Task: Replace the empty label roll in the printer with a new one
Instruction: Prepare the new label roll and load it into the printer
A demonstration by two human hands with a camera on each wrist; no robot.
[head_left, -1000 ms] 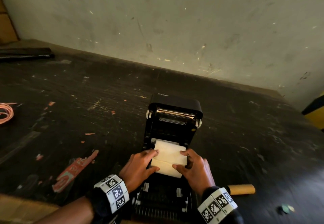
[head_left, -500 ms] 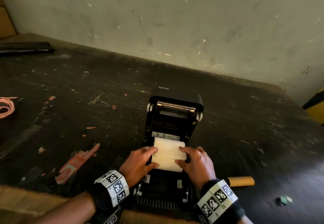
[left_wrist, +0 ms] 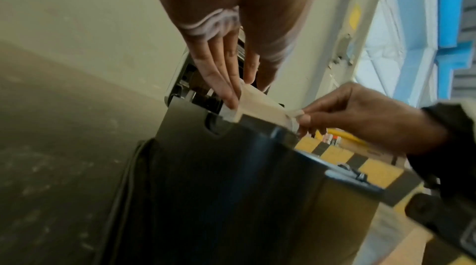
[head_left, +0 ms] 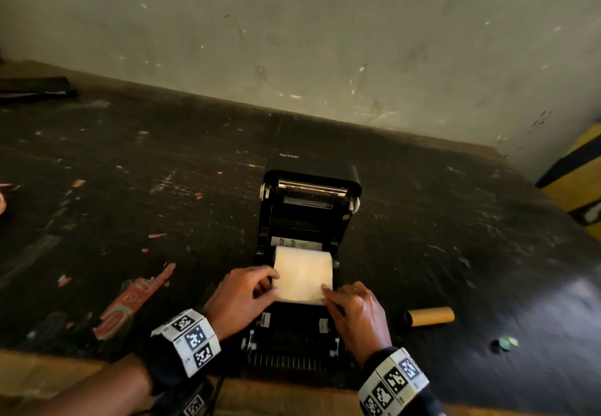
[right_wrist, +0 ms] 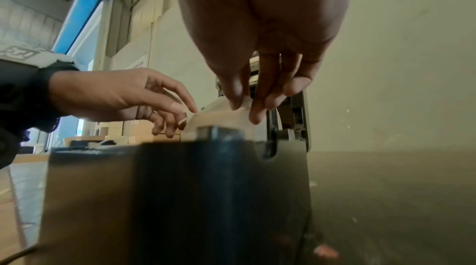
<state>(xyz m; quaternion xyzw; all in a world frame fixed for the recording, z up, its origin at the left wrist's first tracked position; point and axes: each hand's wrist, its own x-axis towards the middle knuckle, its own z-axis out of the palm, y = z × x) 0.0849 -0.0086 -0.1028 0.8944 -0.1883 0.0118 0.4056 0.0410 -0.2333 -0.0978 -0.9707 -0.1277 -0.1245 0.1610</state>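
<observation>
A black label printer (head_left: 309, 217) stands on the dark table with its lid tilted up and back. A white label roll (head_left: 304, 269) sits in its bay, and the loose end of the paper (left_wrist: 260, 104) lies forward over the front part. My left hand (head_left: 271, 283) pinches the paper's left edge between thumb and forefinger. My right hand (head_left: 327, 293) pinches its right front corner, with the thumb and fingertips (right_wrist: 257, 110) closed on the sheet. The empty brown cardboard core (head_left: 429, 316) lies on the table right of the printer.
A red torn wrapper (head_left: 130, 305) lies left of the printer, and a small green scrap (head_left: 504, 342) at the right. The wall runs close behind. A yellow-and-black post (head_left: 579, 181) stands at the far right. The table's wooden front edge (head_left: 48, 373) is just below my wrists.
The roll has sunk lower into the printer bay. Both hands have shifted from its sides to the paper's front edge, drawing the loose end toward me.
</observation>
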